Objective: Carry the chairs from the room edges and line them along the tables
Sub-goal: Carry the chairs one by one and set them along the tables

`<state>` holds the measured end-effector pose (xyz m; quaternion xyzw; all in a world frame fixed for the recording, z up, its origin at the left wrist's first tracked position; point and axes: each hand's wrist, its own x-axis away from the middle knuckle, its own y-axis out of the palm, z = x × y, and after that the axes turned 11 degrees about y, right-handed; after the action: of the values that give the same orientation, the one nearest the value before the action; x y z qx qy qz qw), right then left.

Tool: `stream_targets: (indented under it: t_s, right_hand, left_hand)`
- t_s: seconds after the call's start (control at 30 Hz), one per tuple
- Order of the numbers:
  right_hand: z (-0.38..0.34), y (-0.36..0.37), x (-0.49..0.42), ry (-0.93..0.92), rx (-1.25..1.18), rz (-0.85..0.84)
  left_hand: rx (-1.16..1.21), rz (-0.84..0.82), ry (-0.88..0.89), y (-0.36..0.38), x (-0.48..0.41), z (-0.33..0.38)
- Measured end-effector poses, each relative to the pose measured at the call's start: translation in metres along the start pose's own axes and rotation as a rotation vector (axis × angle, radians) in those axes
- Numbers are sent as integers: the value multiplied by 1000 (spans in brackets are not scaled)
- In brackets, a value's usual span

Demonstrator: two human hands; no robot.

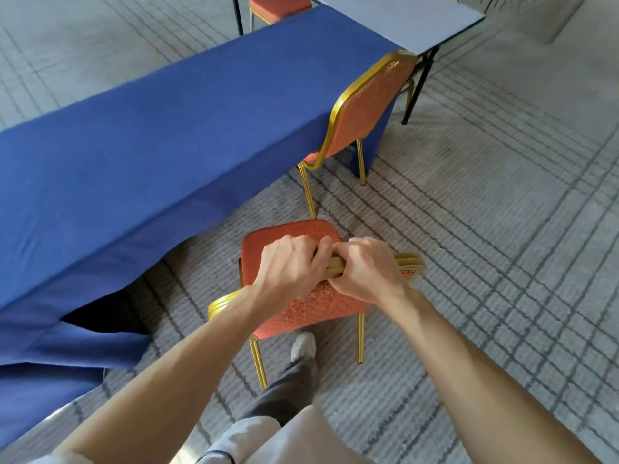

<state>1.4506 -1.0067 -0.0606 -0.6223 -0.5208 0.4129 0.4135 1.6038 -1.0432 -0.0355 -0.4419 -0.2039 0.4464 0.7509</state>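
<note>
Gold-coloured metal tubing forms the top rail [407,259] of the held chair [284,236], and it is gripped by both sets of fingers [320,251]. The fingers of the left hand [288,262] are curled fully over the rail from above. Those of the right hand [365,269] are wrapped round it in the same manner. The two hands are set side by side near the middle of the rail, with the knuckles touching. Both forearms are extended forward and downward.

The held chair is seen from above and behind. An orange-red seat pad, a patterned orange backrest and gold legs are visible. The chair is positioned near the long edge of the bench [167,128] but apart from the blue cloth [100,346] draped over it. Whether the legs are resting on the carpet [485,195] cannot be determined. A white shoe [303,344] is seen between the two rear legs.

A second chair [365,105] of the same type is placed just beyond the held chair. It is upright, with its seat tucked under the cloth at the bench corner. A second bench [402,15], with a bare grey-blue top, is butted against the far end of the first. A third chair [278,5] is partly visible on the far side of the bench.
</note>
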Motion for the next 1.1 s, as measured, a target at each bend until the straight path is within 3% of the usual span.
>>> stream_targets:
  t_s: [0.23,0.4,0.73,1.1]
  right_hand:
    - [-12,-10,-117,-120,-1,44]
    - [-22,-19,-181,-197,-30,-58]
    - [-35,-18,-272,-309,-67,-3]
    - [-45,-4,-344,-544,-227,20]
  left_hand:
    - [-62,73,-111,-41,-99,-38]
    - [-149,-53,-102,-52,-138,-68]
    - [-206,156,-44,-82,-200,-95]
    - [-252,245,-92,-97,-228,-121]
